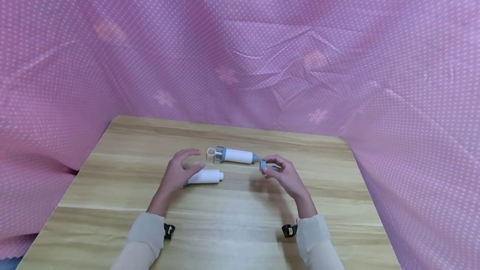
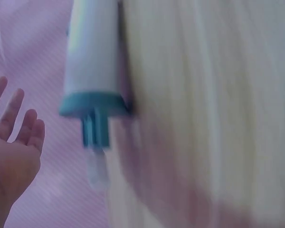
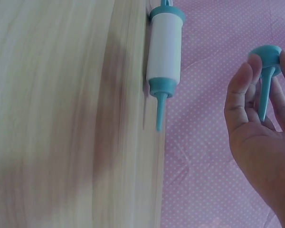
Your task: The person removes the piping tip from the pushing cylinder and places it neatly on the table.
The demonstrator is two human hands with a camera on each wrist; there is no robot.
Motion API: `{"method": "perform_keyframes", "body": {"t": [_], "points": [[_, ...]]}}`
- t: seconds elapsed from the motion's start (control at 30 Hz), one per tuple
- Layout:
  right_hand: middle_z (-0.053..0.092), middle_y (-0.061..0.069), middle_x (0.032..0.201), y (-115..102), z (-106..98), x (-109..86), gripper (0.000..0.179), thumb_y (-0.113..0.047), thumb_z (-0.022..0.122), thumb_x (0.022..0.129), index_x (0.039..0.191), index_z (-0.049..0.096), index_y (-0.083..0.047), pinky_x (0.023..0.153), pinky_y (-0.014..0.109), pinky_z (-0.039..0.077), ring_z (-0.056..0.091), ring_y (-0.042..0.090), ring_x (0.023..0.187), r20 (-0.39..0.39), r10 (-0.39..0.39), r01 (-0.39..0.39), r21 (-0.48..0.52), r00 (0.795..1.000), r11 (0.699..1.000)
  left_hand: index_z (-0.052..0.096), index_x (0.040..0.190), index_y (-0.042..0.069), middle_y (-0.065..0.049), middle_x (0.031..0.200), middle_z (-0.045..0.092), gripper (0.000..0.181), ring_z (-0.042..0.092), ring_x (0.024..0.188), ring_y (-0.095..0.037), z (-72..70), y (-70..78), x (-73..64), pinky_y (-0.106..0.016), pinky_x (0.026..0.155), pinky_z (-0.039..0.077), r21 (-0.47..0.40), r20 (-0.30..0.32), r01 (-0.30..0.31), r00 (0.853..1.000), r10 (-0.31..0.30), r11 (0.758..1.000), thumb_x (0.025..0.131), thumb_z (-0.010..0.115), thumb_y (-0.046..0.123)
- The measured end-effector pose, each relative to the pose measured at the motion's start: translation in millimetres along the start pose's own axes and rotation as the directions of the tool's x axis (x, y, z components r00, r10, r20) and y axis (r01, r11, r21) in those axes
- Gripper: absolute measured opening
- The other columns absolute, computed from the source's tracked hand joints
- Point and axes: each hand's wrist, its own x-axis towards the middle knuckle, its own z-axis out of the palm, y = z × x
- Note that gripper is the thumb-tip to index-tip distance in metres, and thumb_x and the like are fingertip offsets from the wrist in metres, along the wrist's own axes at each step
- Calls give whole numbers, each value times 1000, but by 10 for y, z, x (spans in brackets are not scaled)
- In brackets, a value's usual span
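Pinching a teal nozzle (image 3: pixel 266 56), the right hand (image 1: pixel 286 176) hovers beside a white syringe (image 1: pixel 238 156) on the wooden table (image 1: pixel 232 228). The left hand (image 1: pixel 177 172) spreads wide, gripping nothing, by a white tube (image 1: pixel 205 176); an accidental nudge might roll it. Only the right wrist view shows the nozzle's whole spout (image 3: pixel 264 95).

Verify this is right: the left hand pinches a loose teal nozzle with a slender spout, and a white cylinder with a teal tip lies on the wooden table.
Wrong hand: the right hand pinches the loose teal nozzle with a slender spout, as the right wrist view shows; the white cylinder with a teal tip does lie on the wooden table.
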Motion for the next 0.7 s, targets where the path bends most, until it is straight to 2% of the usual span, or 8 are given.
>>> {"method": "perform_keyframes", "body": {"t": [0.17,0.33,0.43,0.53,0.6,0.7], "points": [[57,16,120,-28,42,27,33,-3,69,95,125,59,8,81,36,60,70,25,92,-4,-5,5,25,1000,1000,67,129,12,-7,141,59,44,46,136,-28,177,193,39,-54,115,32,-33,-18,-68,998,67,997,90,79,29],[55,16,121,-41,94,50,33,-4,70,95,124,60,8,82,36,60,71,28,93,1,-16,16,43,1000,999,67,129,11,-8,135,63,42,54,128,-26,329,285,80,-47,107,44,-86,-37,-164,986,161,983,90,79,21],[55,16,120,-48,111,56,33,-4,70,95,123,60,8,82,36,60,71,27,93,0,-24,24,46,1000,999,66,130,9,-10,135,62,42,56,126,-28,396,317,91,-48,104,47,-133,-23,-193,981,191,972,91,79,20],[55,16,119,-58,124,57,33,-4,70,95,123,60,9,82,36,60,71,25,92,-3,-30,30,51,1000,998,66,130,8,-12,133,63,43,58,123,-33,447,343,87,-51,103,49,-194,-1,-179,983,182,965,91,79,20],[55,15,118,-64,135,59,34,-3,70,94,124,60,10,83,36,60,71,23,91,-6,-35,35,57,999,998,65,130,9,-12,132,63,44,60,120,-36,473,367,74,-49,101,50,-236,20,-135,990,143,962,91,79,22],[56,15,118,-72,164,62,34,-1,71,93,124,60,11,83,36,60,71,20,89,-15,-40,41,70,999,997,64,132,9,-14,129,64,46,62,118,-39,515,406,60,-41,98,53,-278,56,-64,995,83,959,92,78,25]]}}
